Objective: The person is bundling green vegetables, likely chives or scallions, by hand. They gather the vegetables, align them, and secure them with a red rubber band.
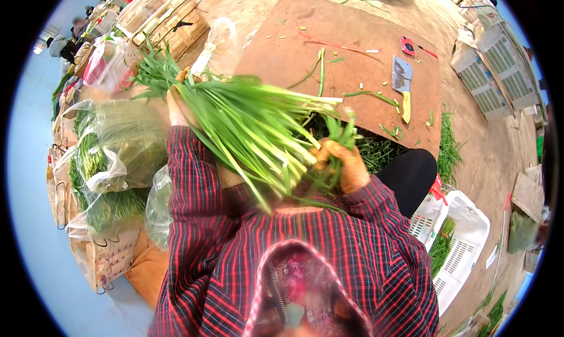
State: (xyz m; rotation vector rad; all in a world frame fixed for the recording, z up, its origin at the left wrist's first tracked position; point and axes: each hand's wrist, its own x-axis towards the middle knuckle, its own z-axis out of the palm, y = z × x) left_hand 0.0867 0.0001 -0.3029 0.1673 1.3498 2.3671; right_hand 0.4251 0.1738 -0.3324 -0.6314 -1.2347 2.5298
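Observation:
My left hand [183, 97], seen mostly at the wrist, is wrapped round the leafy end of a large bunch of garlic chives [235, 108]. The bunch lies across my lap with its pale stem ends toward the right. Beside those ends is my right hand [351, 168] in an orange glove, its fingers closed on some limp green leaves [342, 131]. Some of the bunch is blurred by motion. Ahead of my hands lies a brown board [352, 31] with a yellow-handled cleaver [403, 81] and a few loose stalks [322, 72] on it.
A red tape measure [407, 45] and a red strip [338, 45] lie on the board. At left are clear plastic bags [132, 137] of greens and stacked crates [176, 34]. A white basket [470, 225] stands at right. Cut greens [449, 149] litter the floor.

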